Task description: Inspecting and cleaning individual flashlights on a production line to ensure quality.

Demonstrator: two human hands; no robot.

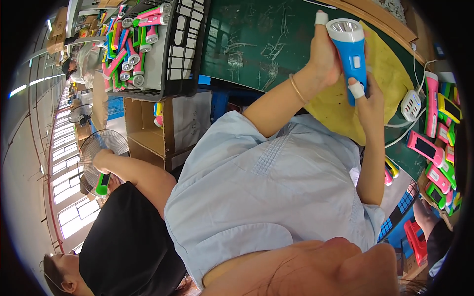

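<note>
Blue flashlight in upper right of frame, white lamp end toward top edge, over yellow sheet. Right hand: we grip handle, wrapped thumb pressed on front. Left hand: we lay palm against body's left side, thumb raised beside lamp end; fingers mostly hidden, cannot tell how far closed. White charger block at right; black crate, upper left.

This is a factory workshop: a black crate piled with many near-identical flashlights, a green desk, a large fan, a co-worker and long rows of windows.
</note>
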